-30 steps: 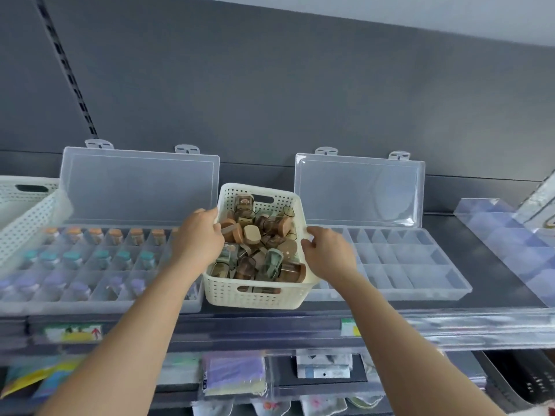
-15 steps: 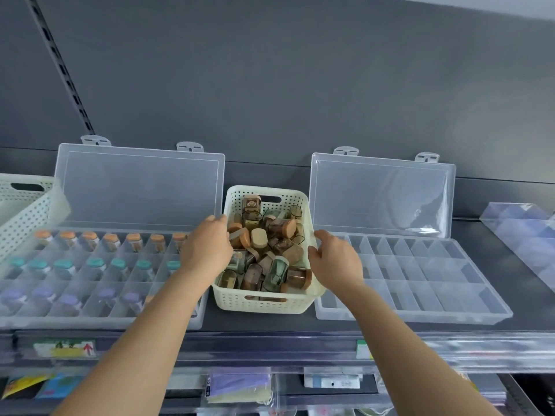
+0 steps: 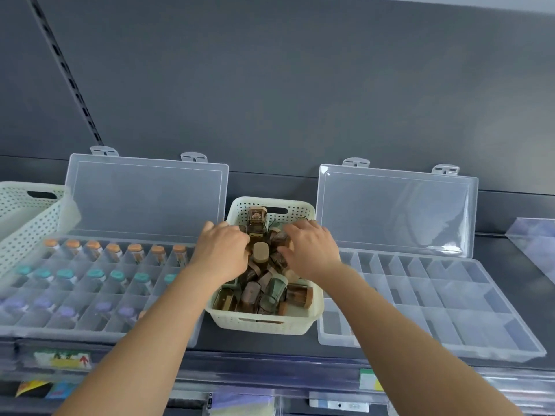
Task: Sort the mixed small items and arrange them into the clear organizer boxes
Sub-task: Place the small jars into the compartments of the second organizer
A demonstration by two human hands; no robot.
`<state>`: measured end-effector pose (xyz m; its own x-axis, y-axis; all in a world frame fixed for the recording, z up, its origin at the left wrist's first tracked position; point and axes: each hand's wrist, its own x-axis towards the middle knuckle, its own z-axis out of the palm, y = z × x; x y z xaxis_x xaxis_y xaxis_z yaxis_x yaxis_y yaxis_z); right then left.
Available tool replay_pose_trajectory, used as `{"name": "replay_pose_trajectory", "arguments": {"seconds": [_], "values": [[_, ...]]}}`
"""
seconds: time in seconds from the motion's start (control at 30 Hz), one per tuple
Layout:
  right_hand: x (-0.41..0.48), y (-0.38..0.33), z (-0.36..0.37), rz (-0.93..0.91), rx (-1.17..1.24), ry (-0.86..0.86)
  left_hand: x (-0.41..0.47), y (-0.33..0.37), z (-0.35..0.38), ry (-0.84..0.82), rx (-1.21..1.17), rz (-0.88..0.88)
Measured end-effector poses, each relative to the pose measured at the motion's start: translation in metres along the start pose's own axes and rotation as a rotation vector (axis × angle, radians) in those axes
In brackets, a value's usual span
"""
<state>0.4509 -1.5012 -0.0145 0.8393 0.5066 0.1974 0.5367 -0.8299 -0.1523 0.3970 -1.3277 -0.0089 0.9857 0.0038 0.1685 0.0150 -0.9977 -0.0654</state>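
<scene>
A cream perforated basket (image 3: 264,324) stands on the dark shelf between two open clear organizer boxes. It holds several small brown and green jars (image 3: 271,292) with cork or wooden lids. My left hand (image 3: 223,250) reaches into the basket's left side, its fingertips curled down among the jars and hidden. My right hand (image 3: 310,247) lies over the jars on the right, fingers spread on them. The left organizer (image 3: 90,298) holds rows of vials with orange, teal and purple caps. The right organizer (image 3: 450,298) shows bare compartments.
Both organizer lids (image 3: 147,199) stand upright against the grey back wall. A second cream basket (image 3: 27,217) leans at the far left. A clear plastic tray (image 3: 534,244) sits at the far right. A clear rail (image 3: 270,367) runs along the shelf front, with packets hanging below.
Both hands have left the basket's side rims and moved inward over the jars. The basket now sits further back between the boxes.
</scene>
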Motion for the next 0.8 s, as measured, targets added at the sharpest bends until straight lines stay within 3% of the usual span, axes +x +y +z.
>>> {"name": "replay_pose_trajectory", "arguments": {"seconds": [0.1, 0.33, 0.5, 0.67, 0.8], "values": [[0.013, 0.001, 0.006, -0.029, -0.031, -0.130, 0.006, 0.009, -0.001, -0.055, 0.081, -0.043], [0.028, 0.005, 0.002, -0.008, 0.043, -0.136, 0.007, 0.016, 0.003, -0.016, 0.020, -0.080], [0.028, 0.020, -0.014, 0.067, 0.350, -0.140, 0.014, 0.023, -0.009, 0.085, -0.325, -0.165], [0.013, 0.052, -0.032, 0.170, 0.947, -0.115, 0.027, 0.055, -0.020, 0.203, -0.606, -0.228], [-0.002, 0.083, -0.041, 0.253, 1.095, -0.017, 0.036, 0.085, -0.024, 0.155, -0.760, -0.244]]}}
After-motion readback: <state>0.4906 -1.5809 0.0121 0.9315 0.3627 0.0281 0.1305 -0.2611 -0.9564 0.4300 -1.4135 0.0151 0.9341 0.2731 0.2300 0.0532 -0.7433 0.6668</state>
